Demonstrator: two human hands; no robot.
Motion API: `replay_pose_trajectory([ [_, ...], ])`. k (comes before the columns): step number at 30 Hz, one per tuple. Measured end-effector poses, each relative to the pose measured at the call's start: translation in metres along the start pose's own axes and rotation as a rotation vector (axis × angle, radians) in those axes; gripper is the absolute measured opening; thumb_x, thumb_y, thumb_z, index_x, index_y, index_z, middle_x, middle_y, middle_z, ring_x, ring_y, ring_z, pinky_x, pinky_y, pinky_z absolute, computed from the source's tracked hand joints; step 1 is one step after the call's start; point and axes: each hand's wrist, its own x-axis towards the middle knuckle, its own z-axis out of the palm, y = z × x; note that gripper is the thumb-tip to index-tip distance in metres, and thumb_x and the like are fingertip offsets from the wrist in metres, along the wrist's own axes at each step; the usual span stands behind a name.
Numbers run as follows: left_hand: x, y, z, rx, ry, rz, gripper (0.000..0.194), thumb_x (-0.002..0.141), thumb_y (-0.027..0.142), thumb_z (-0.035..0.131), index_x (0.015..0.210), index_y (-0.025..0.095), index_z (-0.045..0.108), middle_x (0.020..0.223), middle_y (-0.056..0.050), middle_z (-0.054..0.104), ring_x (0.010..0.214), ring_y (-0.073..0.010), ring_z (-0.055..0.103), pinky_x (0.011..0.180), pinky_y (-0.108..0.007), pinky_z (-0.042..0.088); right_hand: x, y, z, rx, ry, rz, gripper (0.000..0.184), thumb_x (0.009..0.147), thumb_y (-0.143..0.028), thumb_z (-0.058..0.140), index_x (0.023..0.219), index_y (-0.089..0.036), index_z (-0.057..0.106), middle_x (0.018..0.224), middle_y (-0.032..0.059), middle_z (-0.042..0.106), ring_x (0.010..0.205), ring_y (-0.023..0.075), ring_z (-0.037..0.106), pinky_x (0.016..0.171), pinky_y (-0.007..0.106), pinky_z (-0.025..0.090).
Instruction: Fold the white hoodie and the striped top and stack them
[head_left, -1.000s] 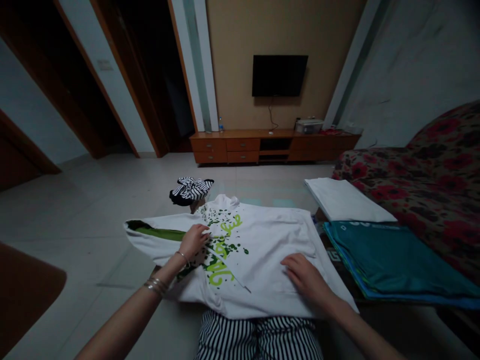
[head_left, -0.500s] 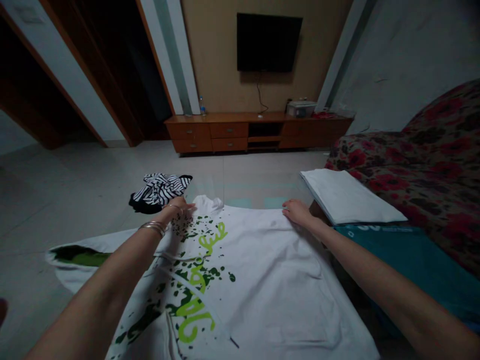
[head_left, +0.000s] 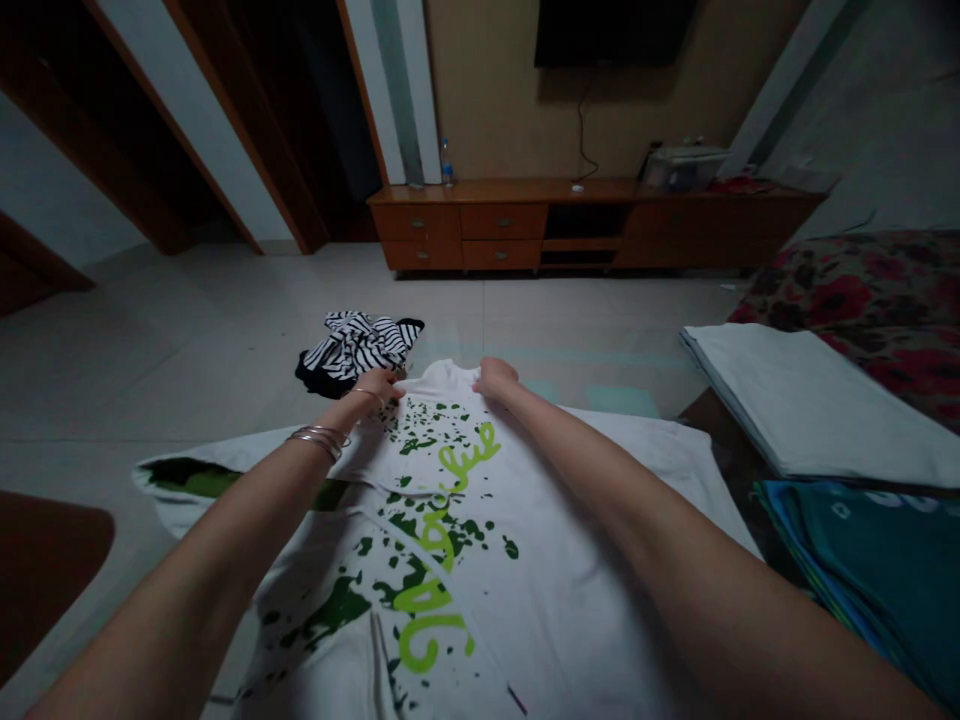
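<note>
A white sweatshirt (head_left: pixel 555 560) lies spread out flat before me, printed with lime-green lettering and dark green splatters. At its far edge my left hand (head_left: pixel 381 386), with bangles on the wrist, pinches the cloth left of a raised bunched part. My right hand (head_left: pixel 495 380) is closed on the same far edge, just right of that bunch. Off to the left, an opening in the cloth shows a green inside. Just beyond my left hand lies a crumpled black-and-white striped garment (head_left: pixel 360 350).
Folded white cloth (head_left: pixel 817 390) and folded teal cloth (head_left: pixel 885 560) lie at the right, by a floral-covered sofa (head_left: pixel 862 290). A long wooden TV cabinet (head_left: pixel 499 235) stands against the far wall, with a bottle (head_left: pixel 447 165) on top. A brown rounded edge (head_left: pixel 52 570) shows at left.
My right hand has moved left along the far edge, from the right part of the sweatshirt to beside the bunched part. The view has tilted down and shifted; my left hand keeps its place on the cloth.
</note>
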Motion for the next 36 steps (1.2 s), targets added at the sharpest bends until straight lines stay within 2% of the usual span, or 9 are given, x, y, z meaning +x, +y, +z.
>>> replay_pose_trajectory([
  [7,0.008,-0.007,0.014,-0.199,0.210,0.041,0.019,0.063,0.030,0.069,0.076,0.016,0.069,0.066,-0.002,0.062,0.066,-0.0168,0.055,0.062,-0.025,0.038,0.040,0.013,-0.004,0.075,-0.003,0.012,0.040,0.070,-0.031,0.076,0.106,-0.016,0.067,0.100,0.0095,0.070,0.088,0.0202,0.066,0.075,0.028,0.050],
  [10,0.004,-0.013,0.022,-0.308,0.259,0.107,0.021,0.064,0.031,0.068,0.078,0.015,0.070,0.068,-0.001,0.063,0.066,-0.0153,0.055,0.062,-0.025,0.039,0.046,0.016,0.004,0.161,0.005,-0.035,0.033,0.068,-0.021,0.074,0.100,-0.014,0.069,0.083,0.0061,0.069,0.075,0.0170,0.064,0.069,0.025,0.047],
  [13,-0.001,-0.021,0.029,-0.401,0.309,0.151,0.023,0.064,0.031,0.067,0.080,0.014,0.071,0.067,0.000,0.062,0.062,-0.0135,0.053,0.061,-0.024,0.040,0.041,0.025,0.012,0.193,0.062,-0.090,0.028,0.073,-0.017,0.067,0.101,-0.015,0.068,0.083,0.0039,0.068,0.078,0.0159,0.061,0.071,0.024,0.045],
  [19,-0.007,-0.025,0.036,-0.437,0.427,0.221,0.016,0.062,0.015,0.054,0.068,0.013,0.069,0.074,-0.003,0.061,0.069,-0.0133,0.053,0.066,-0.024,0.043,0.005,0.059,0.026,0.103,0.355,-0.650,0.024,0.077,-0.001,0.049,0.076,-0.016,0.068,0.087,0.0063,0.065,0.093,0.0184,0.051,0.081,0.028,0.038],
  [25,-0.010,-0.017,0.035,-0.316,0.448,0.294,0.024,0.060,0.008,0.045,0.063,0.016,0.068,0.081,-0.004,0.060,0.082,-0.0175,0.055,0.080,-0.028,0.043,-0.040,0.085,0.026,-0.051,0.324,-0.808,0.030,0.089,-0.009,0.047,0.107,-0.020,0.067,0.122,0.0079,0.062,0.114,0.0194,0.047,0.095,0.035,0.035],
  [28,-0.017,-0.010,0.032,-0.244,0.434,0.325,0.023,0.061,0.008,0.047,0.064,0.018,0.068,0.081,-0.005,0.058,0.084,-0.0200,0.054,0.081,-0.030,0.042,-0.070,0.100,0.020,-0.105,0.307,-0.783,0.030,0.093,-0.015,0.046,0.116,-0.022,0.065,0.133,0.0084,0.055,0.121,0.0200,0.044,0.099,0.037,0.034],
  [31,-0.028,-0.006,0.027,-0.132,0.405,0.356,0.023,0.063,0.010,0.049,0.070,0.018,0.069,0.086,-0.007,0.057,0.088,-0.0226,0.053,0.081,-0.032,0.042,-0.105,0.126,0.007,-0.128,0.319,-0.674,0.030,0.093,-0.017,0.045,0.115,-0.020,0.065,0.126,0.0102,0.058,0.117,0.0208,0.047,0.097,0.036,0.036],
  [34,-0.039,-0.008,0.021,0.056,0.332,0.366,0.031,0.067,0.010,0.048,0.086,0.017,0.071,0.095,-0.009,0.057,0.095,-0.0236,0.052,0.087,-0.032,0.042,-0.136,0.169,-0.017,-0.177,0.363,-0.445,0.033,0.092,-0.016,0.043,0.118,-0.018,0.063,0.121,0.0116,0.060,0.114,0.0215,0.049,0.096,0.034,0.037],
  [36,-0.046,-0.013,0.019,0.130,0.300,0.348,0.037,0.070,0.011,0.047,0.097,0.017,0.071,0.100,-0.010,0.057,0.098,-0.0235,0.052,0.089,-0.031,0.041,-0.151,0.205,-0.037,-0.241,0.380,-0.179,0.039,0.090,-0.011,0.041,0.122,-0.017,0.061,0.120,0.0130,0.061,0.114,0.0228,0.050,0.096,0.033,0.038],
])
